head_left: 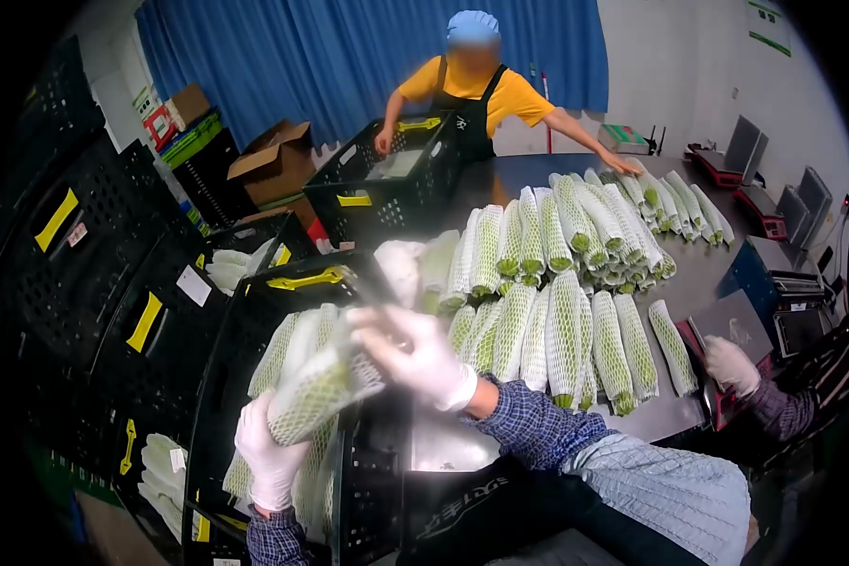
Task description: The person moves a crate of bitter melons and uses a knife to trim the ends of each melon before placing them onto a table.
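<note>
Both my hands wear white gloves. At the lower left, my left hand (pixel 272 451) is closed around the lower end of a green vegetable in white foam netting (pixel 311 394), held over a black crate (pixel 219 415). Blurred by motion, my right hand (pixel 415 354) is at the upper end of the same vegetable; whether its fingers grip it I cannot tell. Beneath, more netted vegetables (pixel 292 335) lie in the crate. To the right, many netted vegetables (pixel 566 330) are piled in rows on the metal table (pixel 674 283).
Across the table a person in a blue cap (pixel 474 28) reaches toward the pile, beside another black crate (pixel 387 203). Black crates (pixel 94 236) are stacked at left. At right, another person's gloved hand (pixel 732 366) is near scales (pixel 755 212). An open cardboard box (pixel 274 162) stands behind.
</note>
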{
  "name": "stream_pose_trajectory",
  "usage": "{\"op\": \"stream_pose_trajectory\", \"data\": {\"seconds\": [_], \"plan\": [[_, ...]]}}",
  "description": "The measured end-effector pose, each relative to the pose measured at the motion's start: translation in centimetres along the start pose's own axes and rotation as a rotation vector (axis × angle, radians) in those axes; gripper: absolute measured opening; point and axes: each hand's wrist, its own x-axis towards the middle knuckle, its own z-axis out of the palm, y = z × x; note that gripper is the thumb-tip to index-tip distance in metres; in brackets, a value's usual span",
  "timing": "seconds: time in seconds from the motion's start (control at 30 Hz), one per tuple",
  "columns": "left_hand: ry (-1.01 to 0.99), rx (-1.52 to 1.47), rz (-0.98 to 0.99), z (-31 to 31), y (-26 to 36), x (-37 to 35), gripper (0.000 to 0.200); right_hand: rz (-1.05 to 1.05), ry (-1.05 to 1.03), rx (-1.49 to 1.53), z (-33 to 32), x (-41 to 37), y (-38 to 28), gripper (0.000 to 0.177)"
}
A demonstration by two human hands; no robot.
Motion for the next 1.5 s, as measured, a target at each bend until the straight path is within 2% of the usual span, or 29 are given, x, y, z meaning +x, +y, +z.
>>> {"op": "stream_pose_trajectory", "data": {"seconds": [0.07, 0.1, 0.13, 0.2, 0.27, 0.3, 0.37, 0.43, 0.47, 0.53, 0.57, 0.6, 0.63, 0.67, 0.7, 0.73, 0.8, 0.87, 0.9, 0.93, 1.0, 1.03, 1.07, 1.1, 1.13, 1.27, 1.33, 1.4, 1.5], "plan": [[0.086, 0.059, 0.094, -0.5, 0.4, 0.5, 0.072, 0.394, -0.224, 0.378, -0.6, 0.2, 1.3, 0.041], [0.138, 0.081, 0.160, -0.9, 0.6, 0.9, 0.070, 0.506, -0.370, 0.497, -0.9, 0.2, 1.9, 0.041], [0.189, 0.102, 0.227, -1.1, 0.7, 1.2, 0.068, 0.540, -0.427, 0.559, -0.6, 0.1, 1.3, 0.045], [0.240, 0.157, 0.250, -1.4, 0.9, 1.1, 0.059, 0.586, -0.685, 0.619, -0.5, -0.1, 1.4, 0.053], [0.282, 0.237, 0.309, -2.1, 1.1, 1.6, 0.057, 0.569, -0.709, 0.707, 1.5, -1.3, 2.0, 0.057], [0.285, 0.295, 0.319, -2.3, 1.2, 1.8, 0.050, 0.570, -0.715, 0.739, 2.5, -1.9, 1.5, 0.058], [0.298, 0.376, 0.284, -2.6, 1.5, 1.7, 0.042, 0.704, -0.788, 0.845, 2.6, -2.0, -1.2, 0.057], [0.393, 0.420, 0.203, -2.3, 1.9, 1.9, 0.049, 0.633, -0.795, 0.852, 3.4, -1.8, -1.9, 0.072], [0.472, 0.453, 0.161, -2.3, 2.0, 2.0, 0.056, 0.679, -0.746, 0.912, 4.0, -2.6, -2.2, 0.084], [0.542, 0.554, 0.048, -2.8, 1.4, 2.8, 0.075, 0.561, -0.684, 0.878, 5.0, -2.4, -3.5, 0.092], [0.491, 0.378, 0.004, -3.7, 2.0, 3.0, 0.079, 0.524, -0.657, 0.831, 5.3, -2.2, -3.8, 0.096], [0.450, 0.050, -0.114, -4.0, 1.6, 2.9, 0.074, 0.485, -0.623, 0.784, 5.5, -1.6, -4.1, 0.100], [0.331, -0.494, -0.356, -4.7, 1.5, 2.6, 0.072, 0.467, -0.616, 0.688, 5.7, -0.9, -5.2, 0.104], [0.188, -1.039, -0.580, -5.5, 1.5, 2.3, 0.071, 0.249, -0.572, 0.558, 6.6, -0.6, -4.6, 0.107], [0.081, -1.271, -0.597, -6.2, 0.9, 2.4, 0.067, 0.084, -0.570, 0.338, 7.0, -0.3, -4.0, 0.108], [0.100, -1.575, -0.463, -6.4, 2.5, 2.8, 0.061, -0.080, -0.559, 0.120, 7.3, 0.0, -3.7, 0.108], [0.073, -1.488, -0.614, -7.8, 5.8, 3.7, 0.068, -0.265, -0.523, -0.132, 8.6, -0.3, -3.9, 0.104], [0.027, -1.452, -0.467, -5.2, 1.9, 1.9, 0.064, -0.305, -0.642, -0.243, 8.8, -0.9, -4.3, 0.096], [0.009, -1.508, -0.512, -6.3, 2.1, 1.8, 0.054, -0.163, -0.772, -0.115, 8.5, -0.7, -4.3, 0.089], [0.033, -1.392, -0.553, -6.4, 1.4, 1.5, 0.052, -0.304, -0.727, -0.024, 8.5, -0.4, -3.3, 0.079], [0.040, -1.215, -0.517, -6.4, 0.5, 0.7, 0.052, -0.313, -0.644, -0.034, 7.4, 1.0, -3.3, 0.059], [0.067, -1.265, -0.547, -6.8, 1.0, 0.8, 0.061, -0.282, -0.492, -0.115, 6.9, 1.8, -3.3, 0.051], [0.086, -1.138, -0.533, -6.5, 0.3, 0.7, 0.066, -0.250, -0.337, -0.200, 6.6, 2.6, -3.2, 0.043], [0.068, -1.077, -0.522, -6.6, 0.4, 0.6, 0.067, -0.352, -0.209, -0.280, 6.4, 3.9, -3.0, 0.037], [0.048, -1.016, -0.511, -6.7, 0.4, 0.6, 0.068, -0.347, -0.162, -0.368, 6.0, 4.8, -3.7, 0.035], [-0.100, -1.056, -0.493, -6.2, -0.7, 0.4, 0.072, -0.595, -0.179, -0.581, 5.8, 6.4, -4.1, 0.040], [-0.113, -1.103, -0.500, -6.2, 0.2, 0.5, 0.075, -0.584, -0.225, -0.508, 6.3, 6.3, -4.3, 0.048], [-0.176, -1.061, -0.499, -6.3, 0.3, 0.5, 0.077, -0.658, -0.193, -0.588, 7.0, 6.5, -4.0, 0.048], [-0.202, -1.094, -0.485, -5.8, 0.2, 0.3, 0.080, -0.644, -0.249, -0.642, 7.6, 6.4, -4.1, 0.051]]}}
